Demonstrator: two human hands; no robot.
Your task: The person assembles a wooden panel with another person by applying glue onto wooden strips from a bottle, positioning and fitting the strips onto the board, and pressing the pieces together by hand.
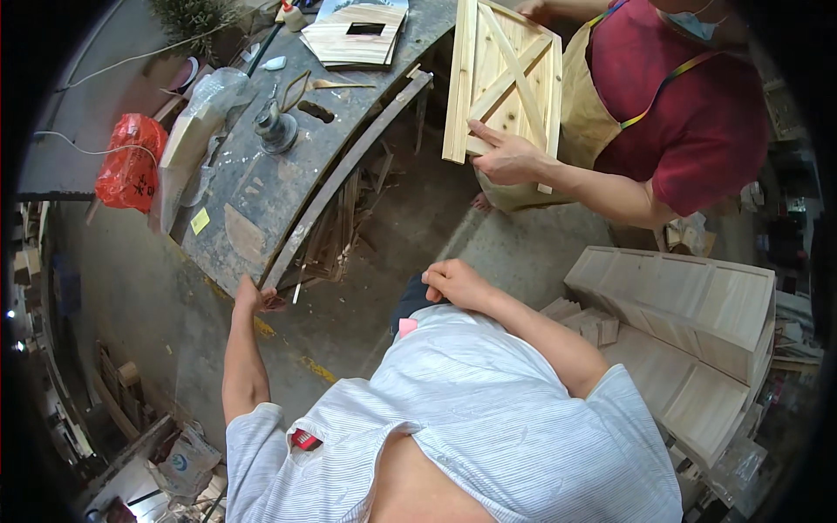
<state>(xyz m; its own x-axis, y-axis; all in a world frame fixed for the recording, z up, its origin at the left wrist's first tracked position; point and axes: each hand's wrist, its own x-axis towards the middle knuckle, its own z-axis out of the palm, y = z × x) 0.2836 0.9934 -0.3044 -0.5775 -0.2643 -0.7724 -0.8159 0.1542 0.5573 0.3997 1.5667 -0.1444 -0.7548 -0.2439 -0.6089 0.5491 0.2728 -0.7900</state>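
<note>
At the near corner of the dark, worn workbench (196, 248), my left hand (253, 296) grips the edge, its fingers curling round the corner. My right hand (458, 283) is in front of my waist with the fingers curled in, and I see nothing in it. Across from me, a co-worker in a red shirt and tan apron holds a pale wooden panel (506, 109) with crossed braces, tilted upright. The co-worker's hand (510, 157) grips the panel's lower edge.
On the workbench are a grey round tool (276, 129), flat wooden boards (362, 35), a brush (336, 84) and a yellow note (200, 220). A red plastic bag (131, 161) lies beyond the bench. Pale wooden cabinets (680, 288) stand to my right. Wood scraps (336, 231) lie under the bench.
</note>
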